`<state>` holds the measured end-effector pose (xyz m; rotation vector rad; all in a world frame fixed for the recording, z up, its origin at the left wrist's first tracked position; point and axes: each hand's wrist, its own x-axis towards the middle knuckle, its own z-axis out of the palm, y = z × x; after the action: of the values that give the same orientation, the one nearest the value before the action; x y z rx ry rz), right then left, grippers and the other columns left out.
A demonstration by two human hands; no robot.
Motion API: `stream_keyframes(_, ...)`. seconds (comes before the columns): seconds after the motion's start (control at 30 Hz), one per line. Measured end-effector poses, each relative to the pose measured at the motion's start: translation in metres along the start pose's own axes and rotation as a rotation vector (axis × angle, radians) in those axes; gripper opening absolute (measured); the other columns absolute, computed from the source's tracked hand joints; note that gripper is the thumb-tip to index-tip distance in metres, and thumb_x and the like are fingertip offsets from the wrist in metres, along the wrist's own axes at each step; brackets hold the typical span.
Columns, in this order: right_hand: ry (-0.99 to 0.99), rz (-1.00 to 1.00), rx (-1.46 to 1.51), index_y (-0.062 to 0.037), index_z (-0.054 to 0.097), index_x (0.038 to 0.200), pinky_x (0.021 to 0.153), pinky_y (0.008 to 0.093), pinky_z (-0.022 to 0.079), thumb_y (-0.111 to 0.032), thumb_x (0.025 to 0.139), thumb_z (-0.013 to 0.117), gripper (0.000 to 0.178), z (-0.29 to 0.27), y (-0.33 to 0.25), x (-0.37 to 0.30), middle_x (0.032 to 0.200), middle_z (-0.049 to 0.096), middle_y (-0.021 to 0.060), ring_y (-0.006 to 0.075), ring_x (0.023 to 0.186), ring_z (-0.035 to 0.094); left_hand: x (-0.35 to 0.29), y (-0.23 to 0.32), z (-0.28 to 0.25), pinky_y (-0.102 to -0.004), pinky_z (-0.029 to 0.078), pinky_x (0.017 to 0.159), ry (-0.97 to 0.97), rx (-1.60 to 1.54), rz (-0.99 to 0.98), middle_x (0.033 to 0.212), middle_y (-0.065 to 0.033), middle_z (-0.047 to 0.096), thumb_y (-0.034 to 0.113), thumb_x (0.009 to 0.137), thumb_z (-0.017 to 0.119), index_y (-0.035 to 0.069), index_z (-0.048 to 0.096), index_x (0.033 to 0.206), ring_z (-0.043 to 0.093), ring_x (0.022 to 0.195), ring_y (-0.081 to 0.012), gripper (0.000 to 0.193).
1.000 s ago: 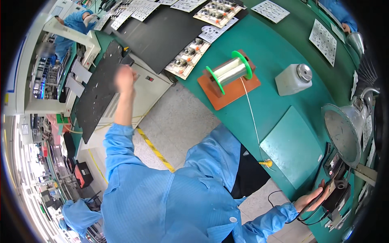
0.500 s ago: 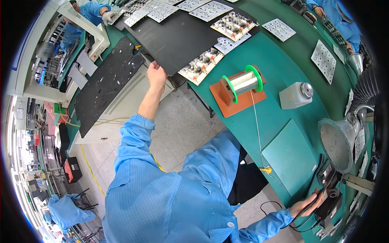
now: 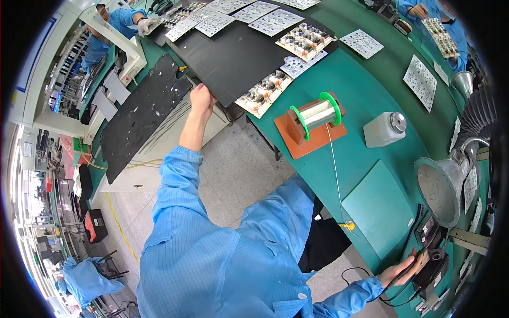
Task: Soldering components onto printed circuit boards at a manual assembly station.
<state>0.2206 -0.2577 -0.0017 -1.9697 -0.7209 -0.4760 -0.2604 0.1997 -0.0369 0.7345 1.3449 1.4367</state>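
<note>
Blk sheet point(image 3: 228, 61): flat, matte, thin, straight-edged, a few pale specks. Loc: upper L of green table point(image 3: 371, 100), white PCBs point(image 3: 275, 22) over far part, populated PCB point(image 3: 264, 94) at near-R edge. Near corner pts down, twd person; long axis unclear, far edges covered. L hand point(image 3: 201, 99): fingers clamped on L edge nr that corner. R hand point(image 3: 396, 272): curled round dk cord-like item point(image 3: 407, 273), exact type unclear.

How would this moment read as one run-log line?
left hand: at black sheet edge | right hand: beside black box, hold unclear | wire spool: on orange stand
</note>
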Motion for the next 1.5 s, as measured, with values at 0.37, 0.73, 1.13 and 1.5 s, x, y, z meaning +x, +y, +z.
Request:
stream_keyframes(0.37,-0.012,0.043,-0.018,0.0048,0.049,0.128,0.095,0.0362,0.045,-0.017,0.1,0.045,0.036,0.0,0.001,-0.001,0.117,0.061,0.0189,0.0263,0.107,0.061,0.034,0.004,-0.021,-0.0334,0.053,0.071,-0.301,-0.159,-0.066,0.093,-0.0121,0.067,0.005,0.092,0.044,-0.004,0.059,0.101,0.064,0.078,-0.0188,0.02)
stream_keyframes(0.73,-0.037,0.022,-0.064,0.0049,0.048,0.129,0.095,0.0356,0.046,-0.016,0.1,0.045,0.036,0.001,0.004,0.002,0.118,0.06,0.0195,0.0267,0.108,0.06,0.011,0.016,-0.05,-0.0293,0.054,0.072,-0.21,-0.122,-0.047,0.097,-0.0132,0.067,0.0,0.09,0.041,-0.006,0.06,0.101,0.066,0.082,-0.0181,0.022)
stream_keyframes(1.13,-0.024,-0.043,-0.063,0.0043,0.05,0.127,0.094,0.0361,0.046,-0.014,0.099,0.047,0.034,0.002,0.005,0.005,0.115,0.062,0.0196,0.0274,0.105,0.061,0.011,0.053,-0.127,-0.0238,0.034,0.037,0.095,0.251,0.159,0.063,-0.0059,0.059,0.018,0.087,0.057,0.002,0.062,0.072,0.049,0.043,-0.0105,0.022)
stream_keyframes(1.5,-0.024,-0.115,-0.059,0.0029,0.05,0.129,0.094,0.0369,0.048,-0.011,0.099,0.047,0.033,0.001,0.007,0.005,0.124,0.056,0.0179,0.0286,0.109,0.059,0.153,0.125,-0.132,-0.0483,0.051,0.086,0.262,-0.301,0.042,0.119,-0.0303,0.049,0.033,0.094,0.045,-0.01,0.024,0.135,0.057,0.102,-0.0379,0.063)
